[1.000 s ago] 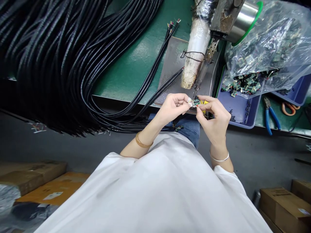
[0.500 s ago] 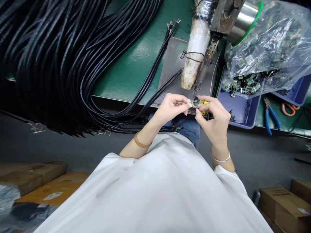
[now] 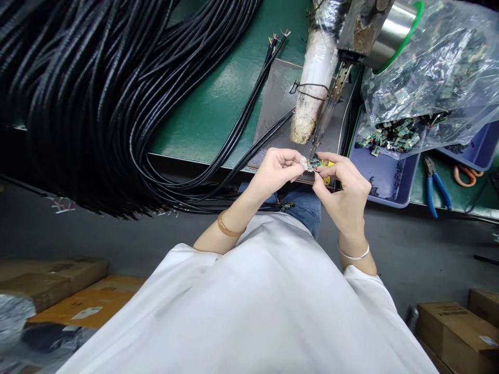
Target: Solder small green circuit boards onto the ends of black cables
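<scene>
My left hand [image 3: 281,169] is closed in a pinch, with thin pale wire ends showing at its fingertips. Right of those tips is a small green circuit board [image 3: 315,162] with a red spot on it. My right hand [image 3: 343,184] has its thumb and fingertips closed at the board's right end; a fine silvery strand shows near the thumb, its grip partly hidden. The soldering iron [image 3: 323,122] points down from its stand, its tip just above the board. Behind my right fingers, a yellow piece [image 3: 327,165] is partly covered.
Black cables [image 3: 117,93] cover the left of the green table [image 3: 206,88]. A white wrapped tube [image 3: 312,98] stands beside the iron, below a solder spool [image 3: 393,31]. To the right are a purple tray [image 3: 384,189], a bag of boards [image 3: 432,78], blue-handled pliers [image 3: 432,187] and orange-handled scissors [image 3: 463,174].
My left fingers have shifted very slightly, and the board is turned a little so more of its face shows. Both hands otherwise stay in place under the iron.
</scene>
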{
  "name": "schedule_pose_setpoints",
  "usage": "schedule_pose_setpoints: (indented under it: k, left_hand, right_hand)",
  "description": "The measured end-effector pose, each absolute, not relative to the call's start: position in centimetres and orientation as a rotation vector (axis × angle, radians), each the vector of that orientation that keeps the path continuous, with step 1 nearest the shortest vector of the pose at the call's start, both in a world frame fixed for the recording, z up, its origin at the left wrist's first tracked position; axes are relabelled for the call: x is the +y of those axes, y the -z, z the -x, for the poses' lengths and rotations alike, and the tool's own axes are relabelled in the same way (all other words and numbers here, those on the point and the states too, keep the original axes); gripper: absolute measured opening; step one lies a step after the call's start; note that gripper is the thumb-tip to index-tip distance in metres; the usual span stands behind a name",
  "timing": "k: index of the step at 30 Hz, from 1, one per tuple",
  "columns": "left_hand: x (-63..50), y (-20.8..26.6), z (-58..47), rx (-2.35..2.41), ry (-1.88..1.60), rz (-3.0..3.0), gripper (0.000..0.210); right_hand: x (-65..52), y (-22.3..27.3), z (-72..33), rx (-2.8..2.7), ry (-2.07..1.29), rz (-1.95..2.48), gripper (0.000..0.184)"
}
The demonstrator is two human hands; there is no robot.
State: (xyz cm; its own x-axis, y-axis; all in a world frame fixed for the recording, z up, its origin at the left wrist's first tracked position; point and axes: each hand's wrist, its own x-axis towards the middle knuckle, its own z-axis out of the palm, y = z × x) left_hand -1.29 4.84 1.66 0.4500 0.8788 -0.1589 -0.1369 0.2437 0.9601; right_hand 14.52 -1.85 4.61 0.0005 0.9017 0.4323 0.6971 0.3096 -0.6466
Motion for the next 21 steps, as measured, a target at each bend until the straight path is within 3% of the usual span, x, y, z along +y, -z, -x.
schedule_pose_setpoints:
  k: [21]
  left_hand:
    - [5.7, -3.1, 1.5, 0.832, -0.713, -0.996, 0.015]
  right_hand:
    - [-1.5, -5.4, -14.3, -1.765, -0.290, 1.423, 0.019]
